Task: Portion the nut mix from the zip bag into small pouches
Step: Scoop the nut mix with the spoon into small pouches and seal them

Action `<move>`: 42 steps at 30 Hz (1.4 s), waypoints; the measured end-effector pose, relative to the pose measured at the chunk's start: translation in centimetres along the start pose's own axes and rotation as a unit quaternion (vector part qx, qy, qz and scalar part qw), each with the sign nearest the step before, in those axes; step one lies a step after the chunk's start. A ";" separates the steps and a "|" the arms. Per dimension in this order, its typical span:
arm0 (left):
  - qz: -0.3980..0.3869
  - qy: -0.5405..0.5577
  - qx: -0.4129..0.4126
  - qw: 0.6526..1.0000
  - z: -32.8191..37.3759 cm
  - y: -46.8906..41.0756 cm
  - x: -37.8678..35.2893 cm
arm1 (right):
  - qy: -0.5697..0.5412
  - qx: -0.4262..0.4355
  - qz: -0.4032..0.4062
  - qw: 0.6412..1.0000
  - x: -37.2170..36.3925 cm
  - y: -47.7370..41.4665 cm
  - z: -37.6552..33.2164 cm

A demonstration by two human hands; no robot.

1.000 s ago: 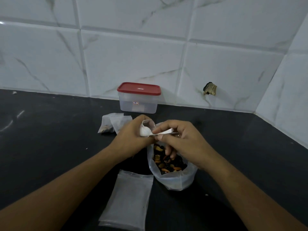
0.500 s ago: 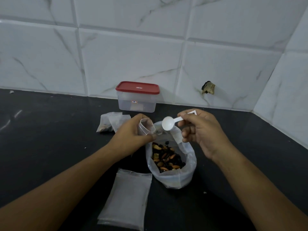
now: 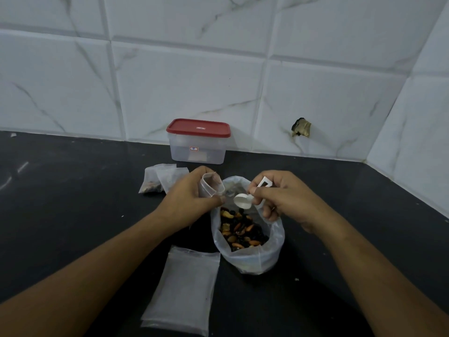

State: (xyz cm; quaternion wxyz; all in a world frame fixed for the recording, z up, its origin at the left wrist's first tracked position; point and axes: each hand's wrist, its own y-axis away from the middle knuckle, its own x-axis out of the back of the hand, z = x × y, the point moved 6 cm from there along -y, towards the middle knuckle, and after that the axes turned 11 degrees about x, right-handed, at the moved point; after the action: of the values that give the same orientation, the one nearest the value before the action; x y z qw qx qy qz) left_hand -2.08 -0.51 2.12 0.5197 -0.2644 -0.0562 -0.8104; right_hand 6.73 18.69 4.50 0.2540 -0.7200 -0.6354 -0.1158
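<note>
Nearest, at about 7 o'clock from the zip bag (image 3: 267,259), a stack of flat pouches (image 3: 184,290) lies on the dark tabletop (image 3: 73,215). They look unfilled, so a good share of the portioning seems left. The zip bag stands open in the middle with its rim rolled down, and the nut mix (image 3: 240,229) lies thick in its bottom, plenty yet to be dealt out by my reckoning. Over the bag's far rim, at about 11 o'clock, the left hand (image 3: 192,198) has its fingers curled round an open pouch (image 3: 211,188), mouth held up and wide; whether anything is in it I cannot tell. At about 1 o'clock the right hand (image 3: 284,200) pinches the handle of a white spoon (image 3: 243,201). Its bowl hangs over the mix, near the pouch, and shows no nuts, so a scoop looks about to be taken. Farther off, at about 10 o'clock, two filled pouches (image 3: 162,181) lie together with dark mix in their lower ends; these seem the finished ones. Behind, at 12 o'clock against the tiled wall, stands a clear box (image 3: 198,147) with a red lid.
</note>
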 end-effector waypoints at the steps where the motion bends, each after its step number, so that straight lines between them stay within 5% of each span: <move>1: 0.001 0.000 0.001 1.000 0.0 0.0 0.0 | -0.004 0.000 0.001 1.000 0.1 0.0 -0.1; 9: -0.002 -0.001 -0.005 1.000 0.1 0.0 0.0 | 0.031 0.012 -0.010 0.999 -0.4 0.0 0.0; 42: 0.001 0.001 -0.012 1.000 0.2 0.0 -0.2 | -0.153 -0.109 0.027 0.982 -1.2 0.0 2.1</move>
State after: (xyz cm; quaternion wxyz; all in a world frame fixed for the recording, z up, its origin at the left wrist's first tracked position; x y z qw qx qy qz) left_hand -1.96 -0.33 2.19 0.5172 -0.2700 -0.0458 -0.8109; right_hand 6.18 18.77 2.16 0.0770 -0.7693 -0.6308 -0.0658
